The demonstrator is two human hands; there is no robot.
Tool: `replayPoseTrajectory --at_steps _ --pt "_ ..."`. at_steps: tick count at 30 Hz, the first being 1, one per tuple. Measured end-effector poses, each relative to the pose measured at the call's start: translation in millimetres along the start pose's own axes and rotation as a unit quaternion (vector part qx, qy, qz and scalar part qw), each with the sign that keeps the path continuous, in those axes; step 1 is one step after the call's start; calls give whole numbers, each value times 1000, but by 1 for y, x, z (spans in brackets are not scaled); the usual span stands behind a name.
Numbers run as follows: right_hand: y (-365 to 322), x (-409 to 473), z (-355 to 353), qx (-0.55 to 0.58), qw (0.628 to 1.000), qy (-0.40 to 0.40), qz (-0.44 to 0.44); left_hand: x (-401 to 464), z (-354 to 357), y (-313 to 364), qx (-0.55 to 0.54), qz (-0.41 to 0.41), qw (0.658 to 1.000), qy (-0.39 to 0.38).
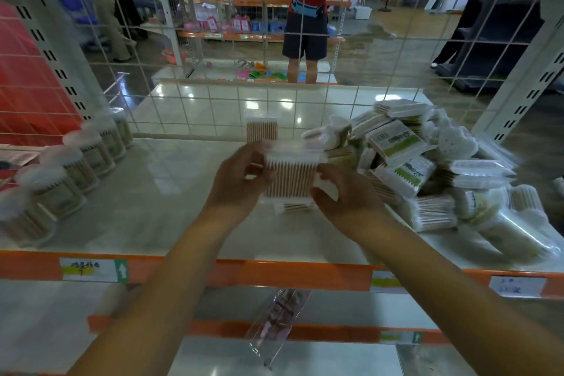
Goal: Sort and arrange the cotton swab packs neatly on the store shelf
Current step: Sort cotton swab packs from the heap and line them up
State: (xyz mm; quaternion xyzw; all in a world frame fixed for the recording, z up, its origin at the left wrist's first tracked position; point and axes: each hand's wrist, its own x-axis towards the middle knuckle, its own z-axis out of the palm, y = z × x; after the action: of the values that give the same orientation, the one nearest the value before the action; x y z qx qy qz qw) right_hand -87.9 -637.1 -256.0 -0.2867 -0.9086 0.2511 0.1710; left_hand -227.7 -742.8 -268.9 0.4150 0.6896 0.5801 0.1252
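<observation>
A clear square pack of wooden cotton swabs (290, 177) is held upright above the white shelf (158, 192) between both hands. My left hand (235, 180) grips its left side, my right hand (341, 192) grips its right side. Another similar pack (262, 127) stands upright against the wire mesh behind. A loose heap of swab packs (427, 168), some with green labels, lies on the right of the shelf. A row of round swab tubs (70, 168) runs along the left side.
A white wire mesh (213, 85) closes the back of the shelf. An orange price rail (274, 275) marks the front edge. A clear packet (274, 323) hangs below it. People stand in the aisle beyond the mesh.
</observation>
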Motion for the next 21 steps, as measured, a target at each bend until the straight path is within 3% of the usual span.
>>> replayPoseTrajectory --at_steps 3,6,13,21 --pt "-4 8 1 -123 992 -7 -29 25 -11 -8 28 33 999 13" --pt "-3 14 10 -179 983 -15 -51 54 -16 -27 4 0 999 51" --pt "6 19 27 -205 976 -28 -71 97 -16 -62 -144 -122 978 88" --pt "19 17 29 -169 983 -34 -70 130 -7 -88 -91 -128 984 87"
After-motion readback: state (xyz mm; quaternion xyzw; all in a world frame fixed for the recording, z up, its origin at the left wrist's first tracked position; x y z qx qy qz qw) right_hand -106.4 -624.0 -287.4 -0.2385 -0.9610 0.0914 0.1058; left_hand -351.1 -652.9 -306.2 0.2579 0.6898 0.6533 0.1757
